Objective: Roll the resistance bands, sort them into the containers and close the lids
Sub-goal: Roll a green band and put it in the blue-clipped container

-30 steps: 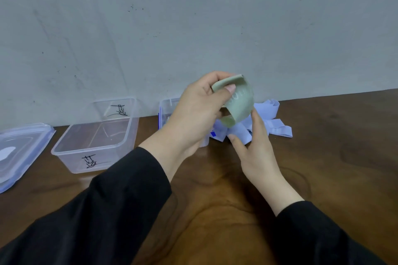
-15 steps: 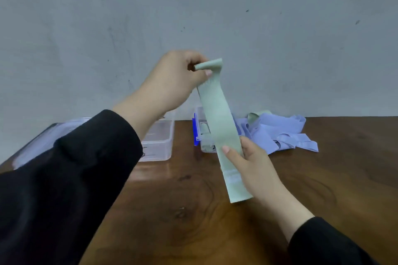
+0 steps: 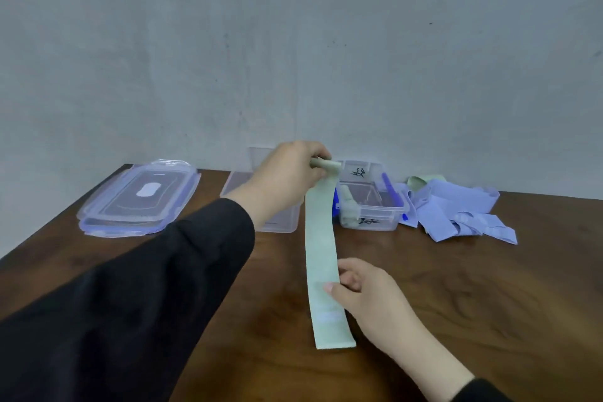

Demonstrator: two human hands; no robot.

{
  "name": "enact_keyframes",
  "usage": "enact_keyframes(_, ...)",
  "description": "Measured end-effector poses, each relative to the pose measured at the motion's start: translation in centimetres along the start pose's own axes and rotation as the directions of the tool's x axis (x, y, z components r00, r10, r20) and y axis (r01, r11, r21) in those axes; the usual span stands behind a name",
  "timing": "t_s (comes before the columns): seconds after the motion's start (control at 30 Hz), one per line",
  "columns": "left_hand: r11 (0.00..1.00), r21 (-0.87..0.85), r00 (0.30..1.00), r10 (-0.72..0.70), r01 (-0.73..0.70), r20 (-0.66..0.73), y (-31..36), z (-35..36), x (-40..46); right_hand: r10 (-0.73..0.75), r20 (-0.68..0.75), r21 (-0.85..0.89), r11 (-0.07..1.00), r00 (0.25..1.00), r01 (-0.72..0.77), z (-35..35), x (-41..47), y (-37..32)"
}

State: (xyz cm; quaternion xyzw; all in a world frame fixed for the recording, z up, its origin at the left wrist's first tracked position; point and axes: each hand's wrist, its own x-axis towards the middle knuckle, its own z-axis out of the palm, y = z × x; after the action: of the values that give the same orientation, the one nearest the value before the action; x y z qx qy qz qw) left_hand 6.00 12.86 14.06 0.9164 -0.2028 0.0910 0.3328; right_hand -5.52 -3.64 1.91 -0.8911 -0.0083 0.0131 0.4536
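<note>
Currently, status by item:
Left hand point(image 3: 287, 173): raised over the tabletop's far-middle, grip closed on the rolled top end of the green band point(image 3: 321, 248).
Right hand point(image 3: 368, 294): nearer the front edge, thumb and fingers pinching the band's lower stretch from its right side.
Green band: stretched flat between both hands, running from the far-middle toward the front edge; free tail hangs past the right hand. Can't tell whether the tail touches the tabletop point(image 3: 489, 303).
Right container point(image 3: 370, 206): far-middle, open, marker writing on its walls, a rolled green piece inside at its left end; just behind the band.
Left container point(image 3: 280, 219): open, beside it toward the left edge, mostly hidden by the left hand and sleeve point(image 3: 146, 287).
Lids point(image 3: 140, 196): stacked flat near the far-left corner.
Loose bands point(image 3: 456, 212): lavender heap with one green strip, along the far edge, touching the right container's right side.
</note>
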Motion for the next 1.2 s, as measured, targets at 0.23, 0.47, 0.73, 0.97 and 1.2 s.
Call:
enact_keyframes(0.23, 0.982, 0.132, 0.987, 0.146, -0.136, -0.072, -4.0, 4.2, -7.0, -0.162, -0.105, -0.435, 0.895, 0.981, 0.101, -0.3, -0.2, 2.3)
enact_keyframes(0.47, 0.962, 0.262, 0.975, 0.021, -0.081, 0.223, -7.8, 7.6, -10.7, -0.16, 0.061, -0.541, 0.824, 0.985, 0.168, 0.4, 0.8, 2.0)
enact_keyframes(0.73, 0.962, 0.25, 0.972, 0.052, -0.11, 0.228, -9.5, 9.1, -9.2, -0.176, 0.09, -0.559, 0.806, 0.98, 0.196, 1.0, 3.2, 2.6)
enact_keyframes(0.97, 0.989, 0.092, 0.99, 0.11, -0.119, 0.093, -6.6, 6.7, -11.5, -0.349, -0.057, -0.23, 0.916, 0.935, 0.328, -1.3, 0.6, 0.9)
enact_keyframes(1.2, 0.95, 0.086, 0.903, 0.254, -0.301, 0.347, -4.1, 6.5, -15.2, -0.43, 0.344, -0.291, 0.796, 0.835, 0.53, -2.6, -1.7, 3.0)
